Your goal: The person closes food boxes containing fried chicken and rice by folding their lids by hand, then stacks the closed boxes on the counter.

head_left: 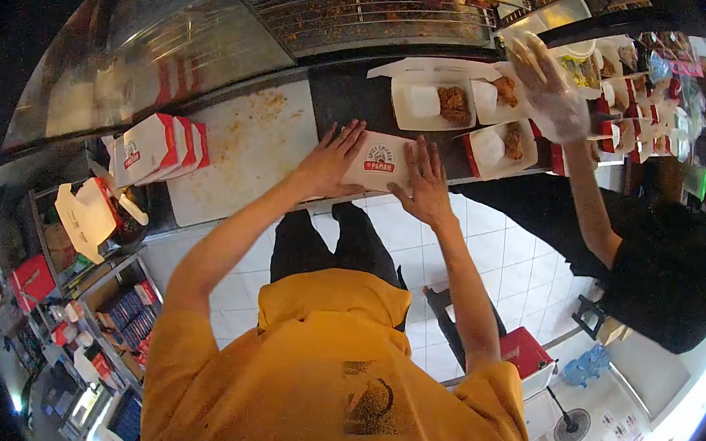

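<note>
A closed white-and-red takeaway box (382, 157) with a printed chicken logo sits at the front edge of the dark counter, between my two hands. My left hand (335, 162) grips its left side, fingers stretched over the lid's edge and thumb along the near side. On the right side, my right hand (426, 183) holds the box the same way, fingers pointing away from me. Just right of it stands an open box (502, 149) with rice and a fried chicken piece. Another open box (432, 101) with rice and chicken stands behind.
Several closed boxes (162, 149) stand on the left beside a crumb-strewn white board (247, 140). A co-worker's gloved hand (553, 95) reaches over the open boxes at right. More filled boxes (630, 127) stand beyond. A wire rack (372, 4) lies behind glass at the back.
</note>
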`<state>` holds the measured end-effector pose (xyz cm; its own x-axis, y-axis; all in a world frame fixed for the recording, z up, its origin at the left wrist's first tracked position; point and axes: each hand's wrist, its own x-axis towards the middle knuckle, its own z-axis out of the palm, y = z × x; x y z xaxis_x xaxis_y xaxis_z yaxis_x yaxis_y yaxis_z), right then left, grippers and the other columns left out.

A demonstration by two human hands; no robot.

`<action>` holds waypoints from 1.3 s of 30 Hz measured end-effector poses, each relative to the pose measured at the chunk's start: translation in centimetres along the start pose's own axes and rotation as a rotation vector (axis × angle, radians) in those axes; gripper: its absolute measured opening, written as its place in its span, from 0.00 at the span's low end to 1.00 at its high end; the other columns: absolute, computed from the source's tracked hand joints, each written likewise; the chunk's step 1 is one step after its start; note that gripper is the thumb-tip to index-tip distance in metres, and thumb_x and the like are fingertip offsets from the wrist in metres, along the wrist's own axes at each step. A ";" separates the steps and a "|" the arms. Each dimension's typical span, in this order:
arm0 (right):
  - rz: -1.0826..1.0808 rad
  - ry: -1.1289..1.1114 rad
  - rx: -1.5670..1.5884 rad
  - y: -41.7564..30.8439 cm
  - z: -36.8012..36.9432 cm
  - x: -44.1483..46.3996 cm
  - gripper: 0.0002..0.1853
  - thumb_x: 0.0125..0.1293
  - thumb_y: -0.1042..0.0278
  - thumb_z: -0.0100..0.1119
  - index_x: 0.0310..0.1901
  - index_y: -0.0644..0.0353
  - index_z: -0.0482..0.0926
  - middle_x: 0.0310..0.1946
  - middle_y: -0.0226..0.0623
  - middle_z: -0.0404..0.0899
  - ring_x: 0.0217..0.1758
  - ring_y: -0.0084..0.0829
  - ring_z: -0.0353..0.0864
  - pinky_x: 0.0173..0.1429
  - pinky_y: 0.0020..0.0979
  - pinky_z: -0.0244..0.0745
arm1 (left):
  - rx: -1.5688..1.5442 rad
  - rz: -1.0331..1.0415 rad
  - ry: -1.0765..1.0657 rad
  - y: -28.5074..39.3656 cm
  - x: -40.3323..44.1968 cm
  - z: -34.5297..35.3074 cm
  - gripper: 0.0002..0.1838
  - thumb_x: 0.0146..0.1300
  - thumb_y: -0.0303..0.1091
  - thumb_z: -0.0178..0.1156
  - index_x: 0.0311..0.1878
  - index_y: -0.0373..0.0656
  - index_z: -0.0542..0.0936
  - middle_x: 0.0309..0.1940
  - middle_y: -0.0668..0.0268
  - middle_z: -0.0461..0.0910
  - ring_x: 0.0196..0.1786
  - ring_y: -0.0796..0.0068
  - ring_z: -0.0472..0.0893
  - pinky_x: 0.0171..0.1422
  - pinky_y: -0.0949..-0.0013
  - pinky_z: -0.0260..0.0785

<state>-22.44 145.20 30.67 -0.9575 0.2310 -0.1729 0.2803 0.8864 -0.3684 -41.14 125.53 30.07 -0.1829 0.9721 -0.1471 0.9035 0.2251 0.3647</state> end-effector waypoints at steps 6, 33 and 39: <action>-0.144 -0.080 0.128 1.9 -1.3 1.5 0.61 0.45 0.50 0.78 0.80 0.50 0.54 0.80 0.56 0.50 0.81 0.62 0.50 0.79 0.57 0.55 | -0.065 0.168 -0.151 -3.1 0.7 -0.8 0.64 0.52 0.60 0.71 0.78 0.27 0.49 0.80 0.38 0.46 0.83 0.41 0.46 0.85 0.49 0.45; 0.528 0.749 1.255 -2.5 8.4 -4.8 0.19 0.51 0.93 0.55 0.45 0.71 0.86 0.59 0.58 0.80 0.59 0.41 0.81 0.62 0.37 0.77 | -0.665 -0.237 0.472 3.4 -3.9 9.6 0.46 0.56 0.16 0.58 0.78 0.64 0.66 0.85 0.56 0.38 0.63 0.44 0.80 0.56 0.60 0.82; 0.452 0.701 1.174 0.2 10.1 -6.0 0.20 0.63 0.85 0.53 0.55 0.68 0.84 0.61 0.51 0.79 0.59 0.37 0.81 0.61 0.34 0.78 | -0.633 -0.170 0.490 3.1 -4.5 8.9 0.47 0.60 0.20 0.61 0.80 0.69 0.60 0.84 0.55 0.40 0.61 0.44 0.81 0.57 0.57 0.82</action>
<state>-15.90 139.93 22.37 -0.5118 0.8496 -0.1271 0.1261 -0.0721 -0.9894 -34.08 121.29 23.68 -0.5789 0.8069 0.1177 0.4845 0.2243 0.8455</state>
